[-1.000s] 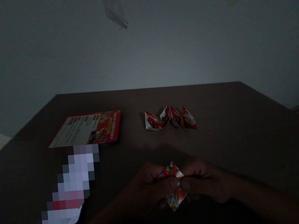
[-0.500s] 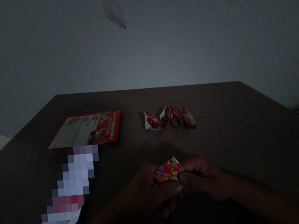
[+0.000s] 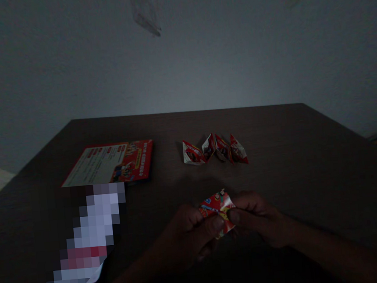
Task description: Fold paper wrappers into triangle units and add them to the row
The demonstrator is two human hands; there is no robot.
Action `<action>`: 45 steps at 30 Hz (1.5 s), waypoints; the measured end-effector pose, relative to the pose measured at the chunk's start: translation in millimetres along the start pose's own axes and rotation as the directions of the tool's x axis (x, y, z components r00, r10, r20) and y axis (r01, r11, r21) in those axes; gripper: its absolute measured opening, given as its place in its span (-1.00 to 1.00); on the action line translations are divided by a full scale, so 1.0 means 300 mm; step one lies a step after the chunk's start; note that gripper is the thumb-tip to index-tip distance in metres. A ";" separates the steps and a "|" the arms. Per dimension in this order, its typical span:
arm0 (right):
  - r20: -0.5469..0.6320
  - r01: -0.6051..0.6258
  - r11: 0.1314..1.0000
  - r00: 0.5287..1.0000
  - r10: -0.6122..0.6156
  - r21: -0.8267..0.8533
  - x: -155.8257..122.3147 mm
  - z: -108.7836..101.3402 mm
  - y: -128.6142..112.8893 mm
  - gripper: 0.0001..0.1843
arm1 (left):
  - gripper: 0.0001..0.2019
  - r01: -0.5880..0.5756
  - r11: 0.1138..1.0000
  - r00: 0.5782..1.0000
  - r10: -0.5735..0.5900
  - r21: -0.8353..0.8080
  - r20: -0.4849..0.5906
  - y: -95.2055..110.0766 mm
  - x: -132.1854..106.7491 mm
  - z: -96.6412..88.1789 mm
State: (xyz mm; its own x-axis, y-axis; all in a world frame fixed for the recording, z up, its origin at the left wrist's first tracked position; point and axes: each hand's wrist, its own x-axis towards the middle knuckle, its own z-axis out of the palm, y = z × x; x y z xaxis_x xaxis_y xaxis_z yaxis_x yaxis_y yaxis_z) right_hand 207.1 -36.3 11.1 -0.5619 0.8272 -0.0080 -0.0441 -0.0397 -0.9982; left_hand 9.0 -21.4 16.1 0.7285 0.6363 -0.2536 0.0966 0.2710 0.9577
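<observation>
Between my two hands is a small piece of red printed paper [image 3: 217,201] with colourful cartoon pictures, held above the near part of the table. My left hand [image 3: 196,231] pinches its left and lower side, thumb on top. On the right edge, my right hand [image 3: 257,217] grips it between thumb and bent fingers. The fingers beneath the paper are mostly hidden. Beyond my hands, a zigzag row of folded red-and-white paper pieces [image 3: 222,148] stands on the table, apart from both hands.
A red-and-white printed booklet or box [image 3: 107,162] lies at the left of the dark wooden table [image 3: 273,134]. In front of it is a blurred-out bright object, perhaps a phone [image 3: 96,275]. A clear plastic bag [image 3: 145,8] hangs on the grey wall behind.
The paper in my hands has gone from a folded, pointed shape to a more opened-out one, its lower part now showing. My left thumb has moved up a little.
</observation>
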 end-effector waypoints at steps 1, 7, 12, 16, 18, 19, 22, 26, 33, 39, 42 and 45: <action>0.000 0.002 1.000 1.000 -0.002 -0.002 0.000 0.000 -0.001 -0.58 | -0.48 0.001 1.000 1.000 -0.001 0.009 -0.006 0.000 -0.001 0.000; 0.018 0.006 0.999 1.000 -0.005 -0.040 0.002 -0.002 -0.003 -0.57 | -0.47 0.011 1.000 0.995 -0.011 -0.001 -0.102 -0.012 -0.006 0.001; 0.027 0.014 0.999 1.000 -0.013 -0.030 0.000 -0.001 -0.006 -0.57 | -0.45 0.005 1.000 0.993 -0.003 0.013 -0.116 -0.012 0.001 -0.001; 0.049 0.033 0.999 0.998 -0.032 -0.016 0.001 0.001 -0.010 -0.58 | -0.47 -0.002 1.000 0.991 0.003 0.007 -0.137 -0.005 0.004 -0.002; 0.059 0.031 0.999 0.998 -0.030 -0.024 0.003 0.000 -0.011 -0.57 | -0.48 -0.008 1.000 0.987 0.009 0.002 -0.162 -0.004 0.003 -0.001; 0.063 0.027 0.999 0.998 -0.025 -0.026 0.003 -0.001 -0.010 -0.57 | -0.49 -0.012 1.000 0.986 0.012 0.002 -0.166 -0.004 0.002 0.000; 0.070 0.025 0.999 0.997 -0.023 -0.021 0.003 -0.004 -0.007 -0.57 | -0.51 -0.028 0.999 0.991 0.026 -0.018 -0.131 -0.003 0.003 0.000; 0.113 -0.017 1.000 0.993 0.020 -0.027 0.001 -0.006 -0.007 -0.59 | -0.55 -0.115 0.993 0.986 0.114 0.003 -0.125 0.005 0.008 -0.009; 0.135 0.013 0.999 0.991 -0.007 -0.043 0.008 -0.005 -0.012 -0.57 | -0.58 -0.176 0.971 0.973 0.197 0.162 -0.124 0.013 0.006 -0.015; 0.181 0.014 1.000 0.983 -0.010 -0.022 0.009 -0.006 -0.006 -0.59 | -0.61 -0.180 0.943 0.966 0.223 0.281 -0.133 0.018 0.006 -0.011; 0.195 -0.001 1.000 0.981 0.005 -0.020 0.009 -0.008 -0.008 -0.58 | -0.61 -0.177 0.931 0.966 0.226 0.320 -0.123 0.019 0.005 -0.010; 0.207 0.000 0.999 0.978 0.008 -0.039 0.008 -0.011 -0.011 -0.60 | -0.64 -0.166 0.942 0.965 0.216 0.290 -0.150 0.018 0.006 -0.007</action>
State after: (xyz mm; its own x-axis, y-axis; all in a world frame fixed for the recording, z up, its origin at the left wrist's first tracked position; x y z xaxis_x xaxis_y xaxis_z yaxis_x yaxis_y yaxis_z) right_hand 208.5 -32.3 14.1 -0.7209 0.6930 -0.0039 -0.0121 -0.0182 -0.9998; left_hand 9.5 -17.3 20.4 0.6221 0.7808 -0.0577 0.1664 -0.0598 0.9842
